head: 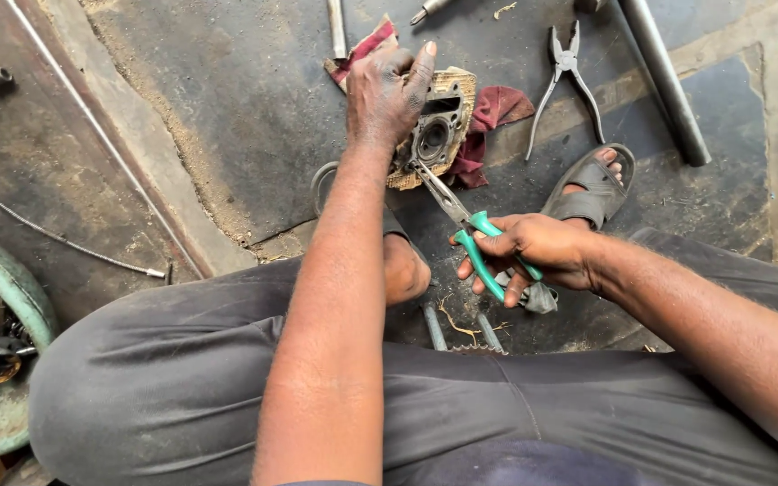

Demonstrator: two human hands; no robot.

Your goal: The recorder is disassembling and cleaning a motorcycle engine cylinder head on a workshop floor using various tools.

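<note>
The person is squatting on the floor and working on a small metal engine part, which is lying on the floor just ahead of the feet, resting on a dark red rag. The left hand is pressing down over the top of the part, fingers curled around its upper edge and gripping it steady. The right hand is wrapped tightly around the green handles of a pair of long-nose pliers, and the thin jaws are reaching into the lower corner of the part, right beside its round bore.

Judging by this, the work is somewhere in the middle: the part is already off whatever it belongs to and laid open, with the bore and bolt holes showing, but the pliers are only now biting at something small in it. Whether that piece is coming free is too small to tell.

The part is looking like cast metal, grey and greasy, with a tan, rough, crumbling layer around its edge. The rag is soft and crumpled. The floor is dark, oil-stained concrete, with grit and sawdust along a pale strip. A second pair of pliers, bare steel, is lying open near a smooth steel pipe. A grey sandal is covering the right foot.
</note>
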